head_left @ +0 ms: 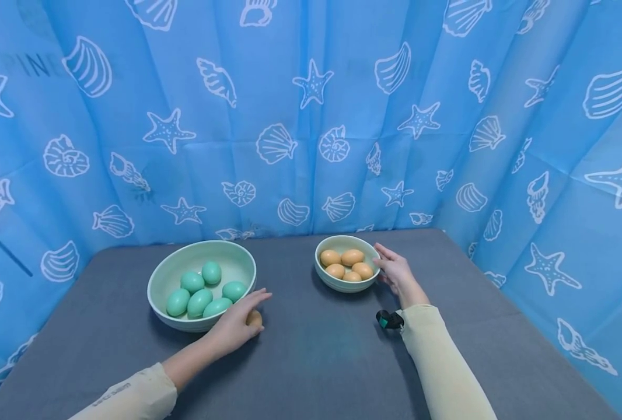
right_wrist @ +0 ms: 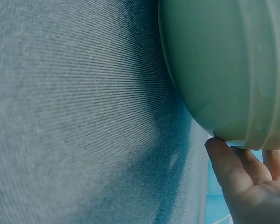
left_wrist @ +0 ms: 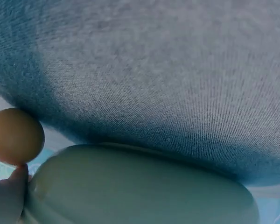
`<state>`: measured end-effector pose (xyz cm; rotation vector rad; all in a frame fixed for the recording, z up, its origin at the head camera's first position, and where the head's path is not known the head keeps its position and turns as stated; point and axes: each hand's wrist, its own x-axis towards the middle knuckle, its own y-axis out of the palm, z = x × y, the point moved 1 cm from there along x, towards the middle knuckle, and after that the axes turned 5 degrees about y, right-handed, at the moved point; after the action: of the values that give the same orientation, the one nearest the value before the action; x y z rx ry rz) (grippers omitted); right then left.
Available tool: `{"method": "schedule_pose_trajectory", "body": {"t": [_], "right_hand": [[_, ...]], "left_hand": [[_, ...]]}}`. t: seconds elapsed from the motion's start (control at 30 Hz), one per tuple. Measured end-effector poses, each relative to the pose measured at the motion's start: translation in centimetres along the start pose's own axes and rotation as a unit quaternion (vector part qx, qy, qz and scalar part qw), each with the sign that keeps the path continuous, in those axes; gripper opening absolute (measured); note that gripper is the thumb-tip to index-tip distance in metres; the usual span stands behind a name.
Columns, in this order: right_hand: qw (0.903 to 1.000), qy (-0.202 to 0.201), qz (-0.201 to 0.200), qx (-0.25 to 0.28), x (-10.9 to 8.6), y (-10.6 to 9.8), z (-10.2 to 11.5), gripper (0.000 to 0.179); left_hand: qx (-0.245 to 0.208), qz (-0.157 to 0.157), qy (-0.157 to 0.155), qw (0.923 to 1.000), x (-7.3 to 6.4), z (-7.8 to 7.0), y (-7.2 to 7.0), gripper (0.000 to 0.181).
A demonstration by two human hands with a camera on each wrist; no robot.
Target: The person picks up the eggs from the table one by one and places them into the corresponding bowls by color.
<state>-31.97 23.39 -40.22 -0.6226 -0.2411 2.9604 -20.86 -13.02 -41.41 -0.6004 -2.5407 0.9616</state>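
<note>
My left hand (head_left: 236,324) is at the near right side of a large pale green bowl (head_left: 159,274). Its thumb and fingers are around a brown egg (head_left: 254,319), partly hidden by the hand. In the left wrist view the egg (left_wrist: 16,136) is beside the bowl's outer wall (left_wrist: 140,186), a fingertip (left_wrist: 19,171) against it. Several green eggs (head_left: 199,302) lie in the large bowl. With its fingertips, my right hand (head_left: 398,274) touches the right side of a smaller pale green bowl (head_left: 345,286), which holds several brown eggs (head_left: 352,257). The right wrist view shows fingers (right_wrist: 228,165) against its wall.
Both bowls stand on a grey cloth-covered table (head_left: 311,361), the large one left and the small one right. A blue curtain (head_left: 269,87) with white shells and starfish hangs behind and at the sides. A black strap (head_left: 388,319) is at the right wrist.
</note>
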Motion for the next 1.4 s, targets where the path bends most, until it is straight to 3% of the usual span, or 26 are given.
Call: {"method": "schedule_pose_trajectory", "body": {"t": [0.07,0.17,0.27,0.37,0.53,0.87,1.0,1.2,1.4], "right_hand": [[1.0,0.003,0.002,0.003,-0.1,0.0,-0.2,0.055],[1.0,0.001,0.004,0.006,-0.2,0.0,-0.2,0.056],[1.0,-0.004,0.001,-0.002,-0.1,0.0,-0.2,0.056],[1.0,-0.006,0.001,-0.006,0.0,-0.2,-0.1,0.056],[1.0,-0.002,0.001,-0.001,0.0,-0.2,-0.1,0.056],[0.9999,-0.01,0.007,0.0,0.1,-0.1,0.0,0.056],[0.9999,-0.01,0.005,0.002,0.2,-0.2,0.0,0.056],[0.9999,-0.01,0.006,0.004,0.2,-0.1,-0.1,0.056],[0.9999,-0.01,0.002,0.008,0.2,-0.1,0.0,0.056]], "left_hand": [[0.002,0.012,0.009,0.9999,0.0,0.1,0.0,0.059],[-0.006,0.061,0.01,0.9981,0.0,0.3,-0.2,0.071],[-0.015,0.11,-0.004,0.9939,0.0,0.2,-0.5,0.082],[-0.014,0.128,-0.018,0.9915,0.1,0.1,-0.9,0.086],[-0.009,0.13,-0.025,0.9911,-0.1,-0.1,-1.4,0.084],[0.055,0.149,0.027,0.9869,-0.1,0.6,-1.0,0.083],[0.046,0.143,0.026,0.9883,0.0,1.0,-0.4,0.071],[0.018,0.132,-0.01,0.9911,0.6,1.2,0.4,0.067],[0.014,0.125,0.002,0.992,1.3,1.3,0.7,0.067]]}}
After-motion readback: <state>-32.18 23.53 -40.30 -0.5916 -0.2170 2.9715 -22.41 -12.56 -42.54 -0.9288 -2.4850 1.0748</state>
